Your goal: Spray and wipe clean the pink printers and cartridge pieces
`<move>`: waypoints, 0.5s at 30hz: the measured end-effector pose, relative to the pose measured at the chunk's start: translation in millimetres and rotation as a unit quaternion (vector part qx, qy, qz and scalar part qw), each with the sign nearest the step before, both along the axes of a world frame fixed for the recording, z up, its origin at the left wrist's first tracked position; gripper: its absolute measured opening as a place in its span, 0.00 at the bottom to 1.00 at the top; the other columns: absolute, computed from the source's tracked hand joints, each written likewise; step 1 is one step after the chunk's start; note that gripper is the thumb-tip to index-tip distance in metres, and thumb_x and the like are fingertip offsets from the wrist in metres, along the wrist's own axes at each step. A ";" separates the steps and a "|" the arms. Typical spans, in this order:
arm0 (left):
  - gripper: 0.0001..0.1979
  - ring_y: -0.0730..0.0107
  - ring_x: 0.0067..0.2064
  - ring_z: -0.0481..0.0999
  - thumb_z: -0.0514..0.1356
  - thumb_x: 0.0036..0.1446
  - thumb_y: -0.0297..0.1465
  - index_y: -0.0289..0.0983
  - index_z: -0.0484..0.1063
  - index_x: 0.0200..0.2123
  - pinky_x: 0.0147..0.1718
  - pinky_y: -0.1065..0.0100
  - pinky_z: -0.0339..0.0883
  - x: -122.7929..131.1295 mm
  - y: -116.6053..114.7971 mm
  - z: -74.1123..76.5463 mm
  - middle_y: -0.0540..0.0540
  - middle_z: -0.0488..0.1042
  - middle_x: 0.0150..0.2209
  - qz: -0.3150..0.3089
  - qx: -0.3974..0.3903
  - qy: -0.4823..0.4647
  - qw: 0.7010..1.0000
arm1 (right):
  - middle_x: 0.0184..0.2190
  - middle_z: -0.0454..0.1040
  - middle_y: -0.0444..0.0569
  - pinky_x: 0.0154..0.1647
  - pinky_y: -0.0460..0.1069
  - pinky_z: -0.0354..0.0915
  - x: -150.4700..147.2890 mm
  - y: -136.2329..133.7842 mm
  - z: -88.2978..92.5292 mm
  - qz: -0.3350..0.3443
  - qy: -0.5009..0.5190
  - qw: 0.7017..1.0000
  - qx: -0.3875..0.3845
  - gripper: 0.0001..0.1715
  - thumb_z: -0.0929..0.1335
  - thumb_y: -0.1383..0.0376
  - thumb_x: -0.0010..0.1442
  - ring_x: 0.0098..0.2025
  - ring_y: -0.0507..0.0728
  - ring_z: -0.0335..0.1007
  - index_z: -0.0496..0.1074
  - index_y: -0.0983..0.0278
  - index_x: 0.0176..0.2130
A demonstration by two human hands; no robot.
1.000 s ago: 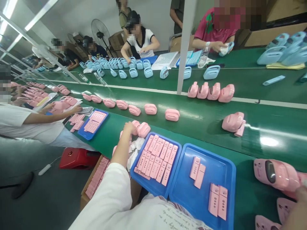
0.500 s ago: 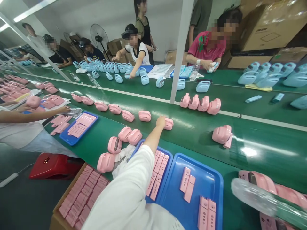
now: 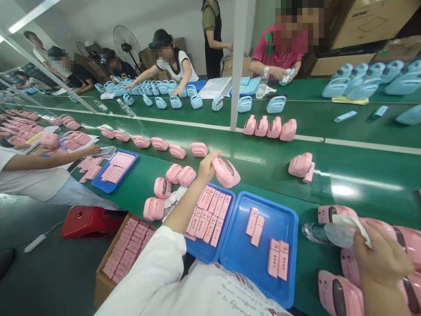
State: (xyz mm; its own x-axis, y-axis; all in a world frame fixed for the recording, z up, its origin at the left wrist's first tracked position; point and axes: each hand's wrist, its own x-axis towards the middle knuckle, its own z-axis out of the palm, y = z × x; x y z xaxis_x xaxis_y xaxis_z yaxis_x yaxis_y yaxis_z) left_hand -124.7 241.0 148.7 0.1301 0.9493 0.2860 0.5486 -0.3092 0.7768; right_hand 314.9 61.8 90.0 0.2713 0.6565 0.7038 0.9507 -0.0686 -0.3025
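My left hand (image 3: 207,169) grips a pink rounded plastic device (image 3: 226,172) by its handle, lifted above the near side of the green belt, its dark oval window showing. At lower right, my right hand (image 3: 378,250) is closed on a white cloth (image 3: 353,224). It is over a cluster of similar pink devices (image 3: 340,292), beside a clear plastic bottle (image 3: 317,233) lying on its side. Below my left hand, a blue tray (image 3: 226,219) holds rows of flat pink pieces (image 3: 204,224). A second blue tray (image 3: 240,259) bears several more.
Pink devices (image 3: 177,151) stand in a line on the belt (image 3: 259,171). A white post (image 3: 237,66) rises beyond. Co-workers across the bench handle blue devices (image 3: 276,104); a person's arm (image 3: 59,160) is at left. A carton of pink pieces (image 3: 131,245) stands below the bench.
My left hand has lifted the pink device off the belt and brought it nearer, turning it. My right hand has come into view at lower right with the cloth. The view has shifted slightly.
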 end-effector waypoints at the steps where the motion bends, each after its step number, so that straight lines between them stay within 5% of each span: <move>1: 0.21 0.64 0.55 0.74 0.54 0.57 0.23 0.35 0.73 0.53 0.57 0.62 0.65 -0.3 -9.9 10.2 0.41 0.75 0.54 -0.017 0.015 -0.043 0.999 | 0.21 0.77 0.62 0.19 0.58 0.70 -0.4 -2.6 -2.1 0.005 0.009 1.000 -0.021 0.34 0.58 0.32 0.47 0.22 0.69 0.75 0.65 0.55 0.16; 5: 0.18 0.62 0.51 0.77 0.63 0.54 0.32 0.41 0.76 0.50 0.52 0.61 0.69 6.1 -50.4 49.3 0.44 0.78 0.49 -0.088 0.024 -0.202 0.975 | 0.27 0.78 0.67 0.28 0.60 0.72 -8.0 -10.6 -8.0 -0.019 0.085 0.993 -0.076 0.36 0.54 0.30 0.47 0.31 0.71 0.78 0.66 0.54 0.19; 8: 0.14 0.62 0.49 0.78 0.66 0.53 0.34 0.44 0.79 0.45 0.51 0.60 0.70 14.2 -75.5 69.0 0.46 0.79 0.47 -0.113 0.012 -0.268 0.957 | 0.27 0.77 0.67 0.24 0.59 0.65 -7.3 -12.5 0.3 -0.043 0.144 0.985 -0.081 0.39 0.50 0.28 0.45 0.34 0.70 0.78 0.65 0.53 0.19; 13: 0.13 0.61 0.46 0.79 0.69 0.50 0.35 0.44 0.80 0.42 0.47 0.59 0.72 26.2 -103.3 86.7 0.46 0.81 0.43 -0.151 0.008 -0.331 0.932 | 0.09 0.57 0.57 0.18 0.56 0.45 -9.4 -7.3 47.7 -0.149 0.216 0.962 -0.079 0.40 0.45 0.25 0.40 0.16 0.60 0.63 0.52 0.53 0.10; 15: 0.14 0.61 0.44 0.79 0.70 0.48 0.35 0.43 0.81 0.41 0.46 0.60 0.72 33.5 -110.4 90.8 0.45 0.81 0.41 -0.166 0.000 -0.330 0.929 | 0.10 0.59 0.54 0.19 0.55 0.47 -37.0 -4.1 74.7 -0.119 0.271 0.953 -0.061 0.40 0.52 0.26 0.43 0.17 0.59 0.62 0.58 0.55 0.12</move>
State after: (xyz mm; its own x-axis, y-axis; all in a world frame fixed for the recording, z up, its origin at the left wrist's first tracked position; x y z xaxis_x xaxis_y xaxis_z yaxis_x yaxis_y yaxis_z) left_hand -91.2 130.6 239.4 0.2120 0.8883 0.4074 -0.1731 -0.3761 0.9103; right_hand 277.9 57.7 164.7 0.7244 0.5994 0.3406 0.6107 -0.3288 -0.7203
